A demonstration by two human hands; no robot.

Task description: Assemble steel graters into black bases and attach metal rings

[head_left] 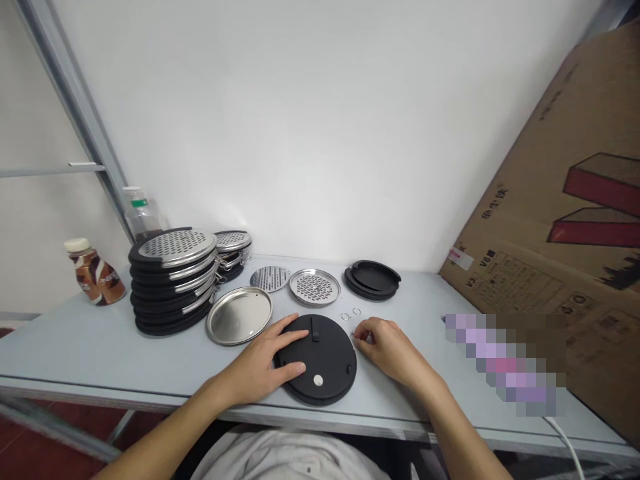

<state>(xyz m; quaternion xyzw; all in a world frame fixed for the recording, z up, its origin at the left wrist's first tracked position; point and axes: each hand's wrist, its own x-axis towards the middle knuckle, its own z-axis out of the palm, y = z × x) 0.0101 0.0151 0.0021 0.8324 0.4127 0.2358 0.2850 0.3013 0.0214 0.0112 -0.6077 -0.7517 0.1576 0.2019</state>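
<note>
A round black plastic base [327, 357] lies flat on the table, with a small clip on top, a white round sticker and a dark knob. My left hand [270, 360] rests on its left side, fingers spread. Just right of the base, my right hand [383, 343] has its fingers pinched together at the tabletop. A tiny metallic bit shows at the fingertips, too small to name. Two small metal rings [345, 317] lie behind that hand. Beyond the base are a plain shiny metal dish [240, 317], a rimmed grater plate [315, 288] and a flat grater disc [270, 279].
At left rises a tall stack of black-rimmed graters [173, 280], with a shorter stack [233, 250] behind. Black plastic rings or trays [373, 280] lie at back right. Two bottles [95, 273] stand at far left. A large cardboard box [560, 253] leans at right, beside a pixelated item [500, 363].
</note>
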